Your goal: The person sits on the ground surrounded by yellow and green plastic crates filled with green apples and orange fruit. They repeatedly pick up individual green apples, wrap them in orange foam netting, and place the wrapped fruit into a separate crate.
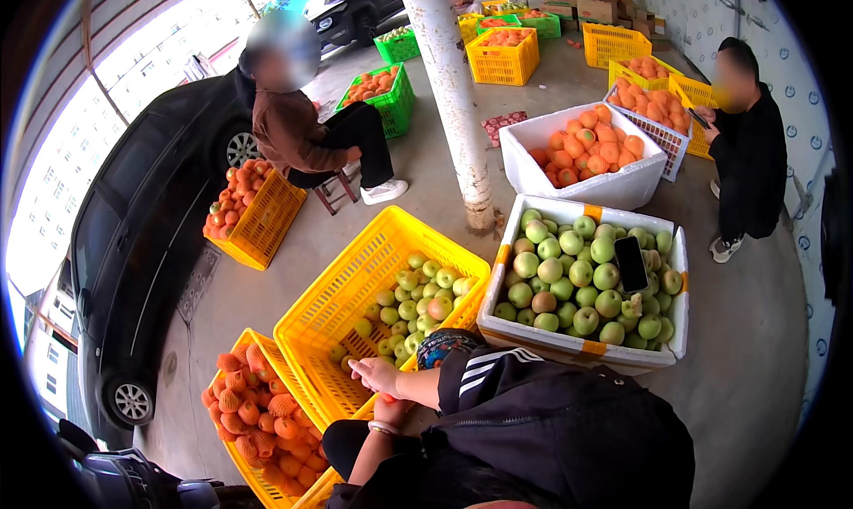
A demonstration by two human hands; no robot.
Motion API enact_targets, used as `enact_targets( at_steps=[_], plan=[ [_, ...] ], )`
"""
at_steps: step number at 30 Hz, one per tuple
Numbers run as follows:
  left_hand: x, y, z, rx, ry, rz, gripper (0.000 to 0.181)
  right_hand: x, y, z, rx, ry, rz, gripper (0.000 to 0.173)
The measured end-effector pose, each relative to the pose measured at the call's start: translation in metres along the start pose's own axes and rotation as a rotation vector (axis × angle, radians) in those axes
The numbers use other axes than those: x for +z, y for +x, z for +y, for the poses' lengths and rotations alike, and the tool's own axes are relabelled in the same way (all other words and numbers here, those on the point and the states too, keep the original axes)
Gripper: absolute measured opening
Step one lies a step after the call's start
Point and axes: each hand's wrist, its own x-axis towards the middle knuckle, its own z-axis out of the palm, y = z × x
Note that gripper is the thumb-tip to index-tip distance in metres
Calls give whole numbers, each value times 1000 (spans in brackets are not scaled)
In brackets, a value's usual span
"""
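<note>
My right hand [377, 377] reaches over the near side of a yellow plastic crate [333, 289], its fingers apart and nothing visible in them. Just below it, my left hand [392, 412] wears a pale bracelet [384, 428] and holds a bit of orange foam net [386, 397], mostly hidden. Bare green apples [416, 302], some blushed red, lie in the crate's right part. Left of my knee, a second yellow crate [248, 474] is full of fruit in orange foam nets [256, 412].
A white foam box [580, 352] of green apples [570, 269] stands right, with a phone [630, 264] on top. Behind it is a foam box [533, 176] of netted fruit. A white post [453, 109] rises ahead. One person [293, 129] sits left; another [750, 142] is right. A car [160, 229] borders the left.
</note>
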Motion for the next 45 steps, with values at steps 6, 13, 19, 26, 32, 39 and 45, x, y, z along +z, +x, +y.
enact_targets(
  at_steps=[6,13,19,26,32,39,45],
  plan=[
    [0,-7,37,-62,-279,92,56,-1,2,2,-16,53,6,43],
    [4,-7,22,-86,-233,111,58,4,-5,-3,19,-12,-43,43],
    [9,5,-15,7,-13,65,59,2,-4,-2,29,-50,-63,45],
    [16,2,-35,-27,-138,30,61,4,-7,-2,63,-121,-76,48],
    [18,8,-53,143,272,-18,52,3,-1,8,76,-173,-34,50],
    [25,28,-19,-187,1042,-270,46,-3,-5,10,70,-264,-6,55],
    [10,10,-8,-105,600,-217,52,0,-3,11,92,-308,24,56]
  ],
)
